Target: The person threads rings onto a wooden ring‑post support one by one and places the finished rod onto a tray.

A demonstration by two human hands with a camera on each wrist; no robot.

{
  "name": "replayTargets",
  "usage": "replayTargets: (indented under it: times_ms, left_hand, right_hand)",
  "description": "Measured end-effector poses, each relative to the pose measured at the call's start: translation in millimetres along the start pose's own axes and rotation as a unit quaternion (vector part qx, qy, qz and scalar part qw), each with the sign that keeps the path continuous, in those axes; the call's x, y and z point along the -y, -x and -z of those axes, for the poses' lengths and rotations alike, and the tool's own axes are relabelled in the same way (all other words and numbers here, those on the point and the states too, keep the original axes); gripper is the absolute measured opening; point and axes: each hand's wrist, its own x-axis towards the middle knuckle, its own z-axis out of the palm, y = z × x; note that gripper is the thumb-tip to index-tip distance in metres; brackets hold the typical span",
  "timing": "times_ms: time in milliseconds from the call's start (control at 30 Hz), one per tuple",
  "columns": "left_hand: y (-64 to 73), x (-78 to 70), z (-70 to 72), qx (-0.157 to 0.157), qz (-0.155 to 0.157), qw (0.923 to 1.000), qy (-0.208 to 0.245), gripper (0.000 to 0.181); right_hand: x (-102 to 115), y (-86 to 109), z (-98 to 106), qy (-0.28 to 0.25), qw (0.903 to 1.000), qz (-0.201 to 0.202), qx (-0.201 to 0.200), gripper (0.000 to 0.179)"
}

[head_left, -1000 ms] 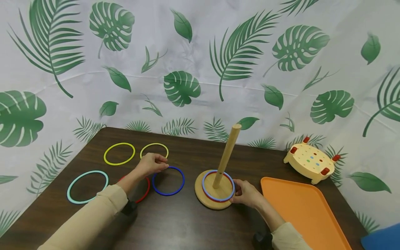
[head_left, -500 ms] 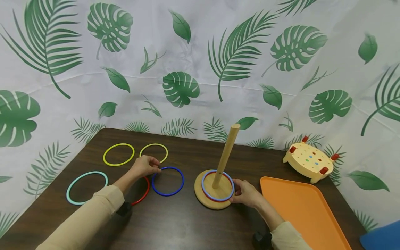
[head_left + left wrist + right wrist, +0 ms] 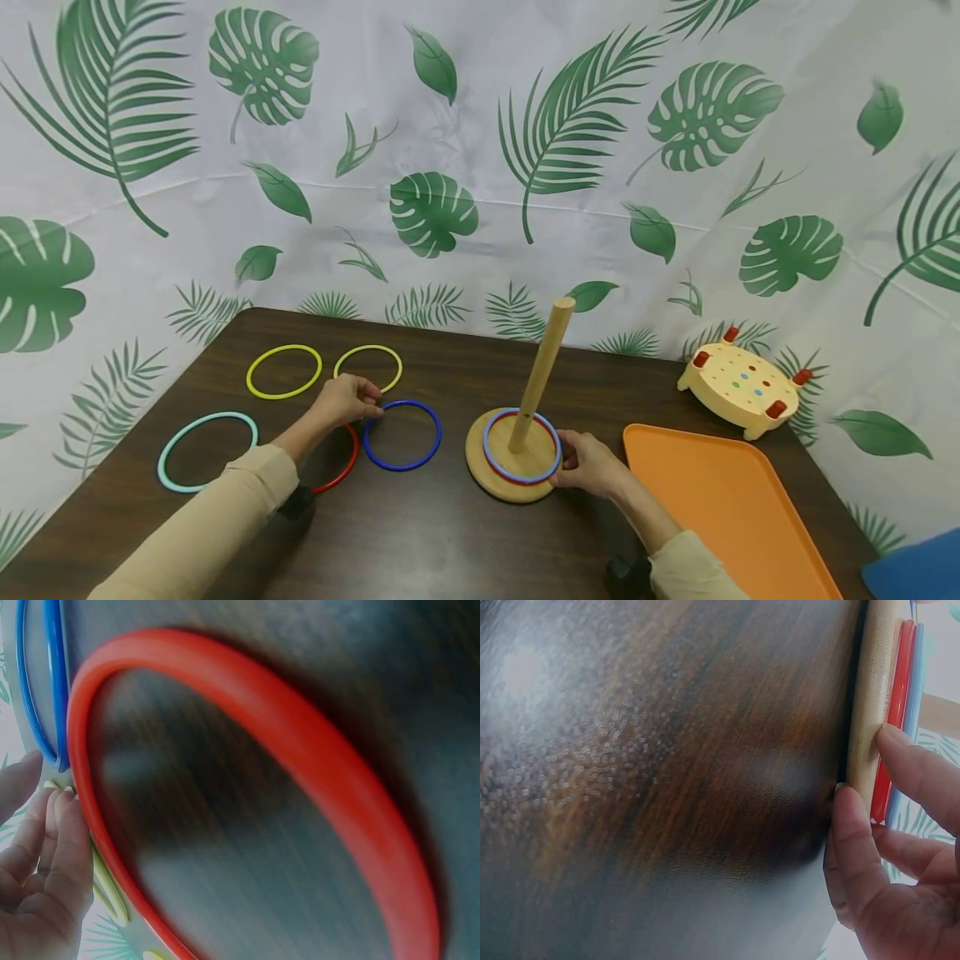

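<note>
L hand (image 3: 347,400) has drawn back left to the glossy dark-blue ring's (image 3: 402,468) far-left edge on the brown wood-grain table (image 3: 420,533), can't tell if pinching, so ring's w/in reach while R hand (image 3: 592,465) grips the round pale-wood base (image 3: 532,461).

Place: indoor tabletop setup | room type unclear | creased leaf-print cloth backdrop (image 3: 465,150) behind wood-grain table (image 3: 435,533)

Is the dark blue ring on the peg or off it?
Off. The dark blue ring lies on the table, apart from the peg; a red ring and a light blue ring circle it.
</note>
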Motion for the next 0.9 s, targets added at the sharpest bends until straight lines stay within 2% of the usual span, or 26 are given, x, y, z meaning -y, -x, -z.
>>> replayTargets:
  times_ms: [633, 900]
  left_hand:
    - [2.5, -3.3, -6.6, -0.007, 0.0, 0.9998, -0.017, 0.012]
    - [4.7, -8.9, -3.1, 0.026, 0.016, 0.9995, 0.005, 0.007]
  right_hand:
    - [-1.2, 0.3, -0.9, -0.006, 1.0, 0.002, -0.002, 0.058]
    - [-1.0, 0.7, -0.7, -0.005, 1.0, 0.004, -0.003, 0.057]
